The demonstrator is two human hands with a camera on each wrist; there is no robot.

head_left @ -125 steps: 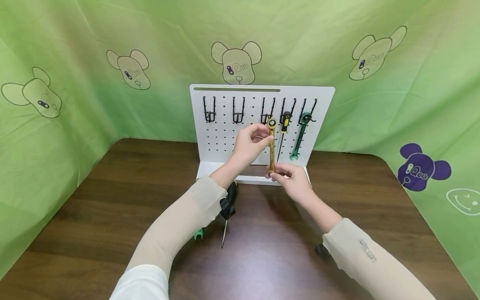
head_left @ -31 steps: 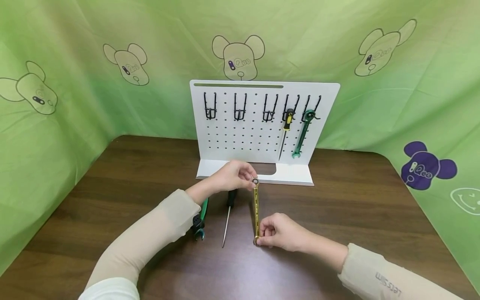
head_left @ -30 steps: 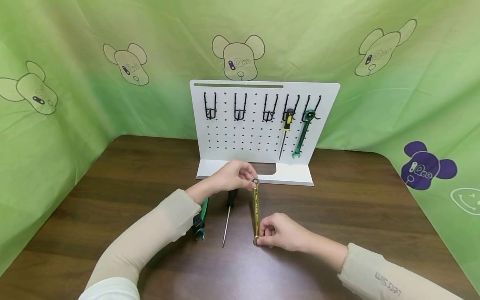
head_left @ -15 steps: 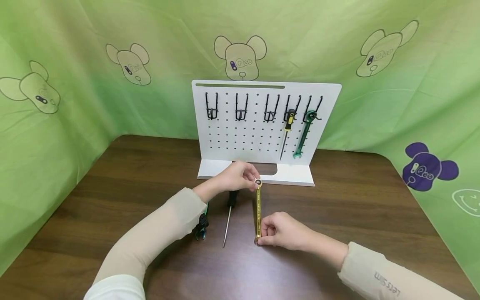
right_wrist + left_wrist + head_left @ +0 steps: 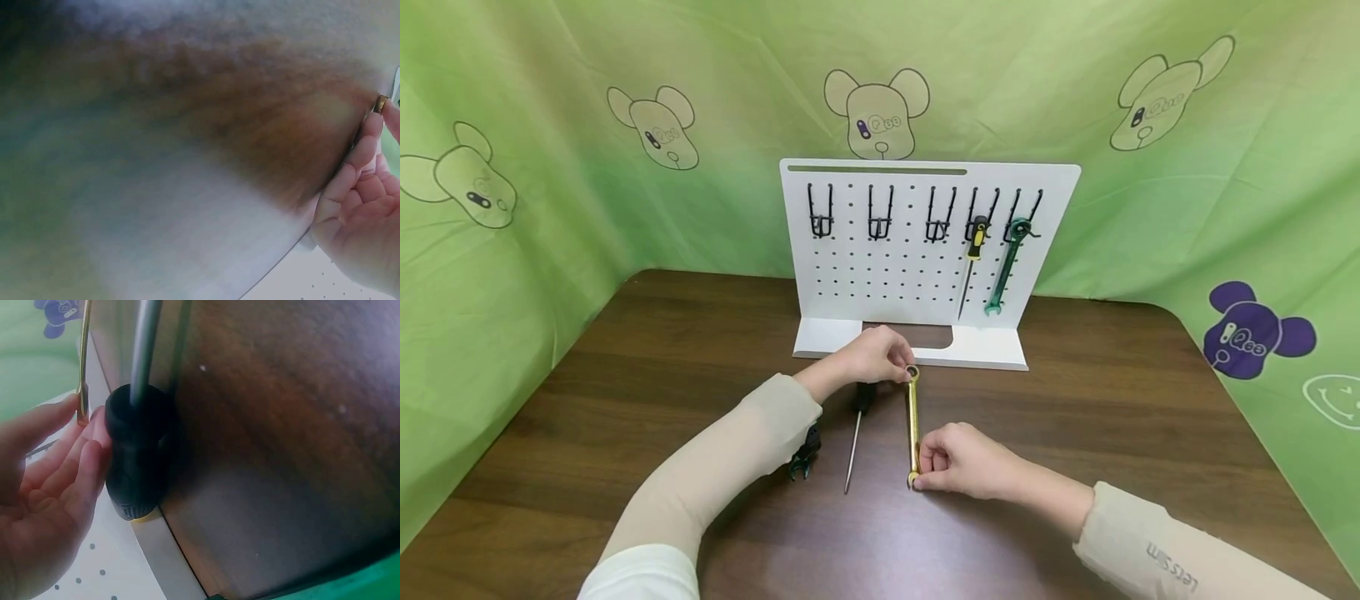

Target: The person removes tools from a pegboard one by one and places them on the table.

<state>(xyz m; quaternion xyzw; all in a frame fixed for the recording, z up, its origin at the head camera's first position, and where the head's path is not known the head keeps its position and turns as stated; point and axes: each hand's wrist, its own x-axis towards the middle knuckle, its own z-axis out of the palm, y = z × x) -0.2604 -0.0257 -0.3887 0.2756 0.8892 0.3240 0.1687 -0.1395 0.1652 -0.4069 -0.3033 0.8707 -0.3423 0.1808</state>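
Observation:
A gold ratchet wrench (image 5: 913, 425) stretches between both hands over the table, pointing away from me in the head view. My left hand (image 5: 882, 357) pinches its ring end, and the left wrist view shows thumb and fingertips on the gold shaft (image 5: 83, 375). At the open-jaw end, my right hand (image 5: 964, 462) pinches it between thumb and fingers; a bit of gold shows at those fingertips in the right wrist view. Just left of the wrench lies a screwdriver (image 5: 854, 450) with a black handle, close beside the left hand in the left wrist view.
A white pegboard (image 5: 880, 267) stands behind, with several black hooks. On it hang a yellow-black screwdriver (image 5: 976, 242) and a green ratchet wrench (image 5: 1006, 262). Dark tools (image 5: 805, 450) lie partly hidden under the left sleeve. Green patterned cloth (image 5: 737, 100) encloses the wooden table (image 5: 685, 350).
Both hands have brought the gold wrench down from in front of the pegboard hooks toward me, to over the table. In the last second hands and wrench have barely shifted.

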